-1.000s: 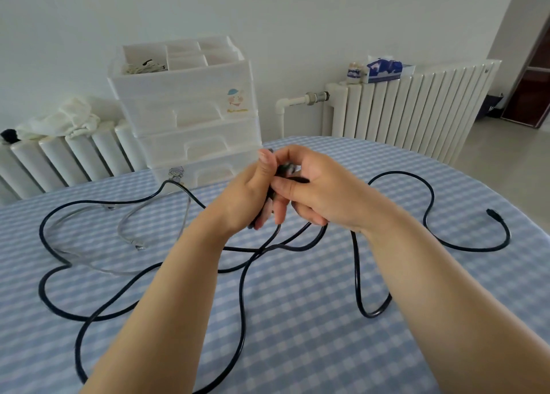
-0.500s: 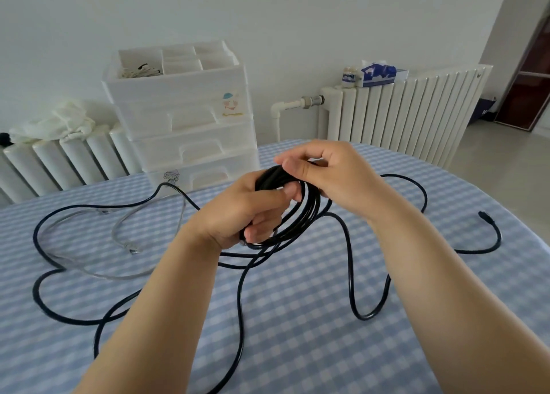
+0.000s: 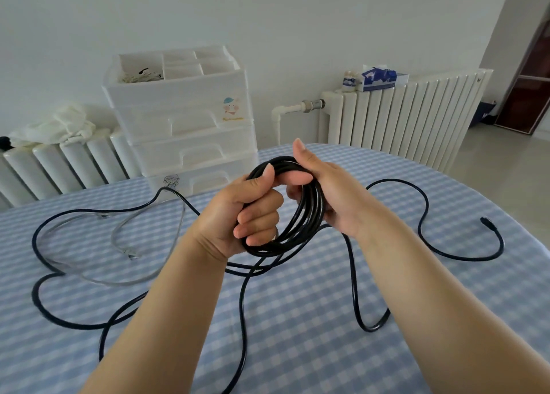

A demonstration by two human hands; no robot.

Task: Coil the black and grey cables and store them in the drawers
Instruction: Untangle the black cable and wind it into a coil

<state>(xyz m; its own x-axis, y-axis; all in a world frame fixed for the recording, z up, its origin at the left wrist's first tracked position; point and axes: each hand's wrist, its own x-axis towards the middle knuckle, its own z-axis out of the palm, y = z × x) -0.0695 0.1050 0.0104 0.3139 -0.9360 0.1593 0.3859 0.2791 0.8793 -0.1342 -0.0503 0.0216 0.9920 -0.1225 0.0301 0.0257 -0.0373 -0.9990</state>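
A coil of the black cable (image 3: 306, 212) hangs between both hands above the table. My left hand (image 3: 238, 215) grips the coil's left side, fingers curled round the strands, thumb on top. My right hand (image 3: 324, 191) holds the right side, its fingers passing through the loop. The rest of the black cable trails in loose loops over the checked tablecloth, one plug end lying at the right (image 3: 486, 223). The grey cable (image 3: 119, 238) lies loose on the left of the table. The white drawer unit (image 3: 190, 137) stands at the table's far edge, drawers closed.
The round table (image 3: 297, 334) has a blue-and-white checked cloth. White radiators stand behind, the left one (image 3: 59, 167) with a white cloth on top, the right one (image 3: 410, 116) with a tissue pack and a small jar. A doorway is at far right.
The hands have gone from pinching the cable together to holding a formed coil of several turns; loose cable on the table has been drawn in toward the hands.
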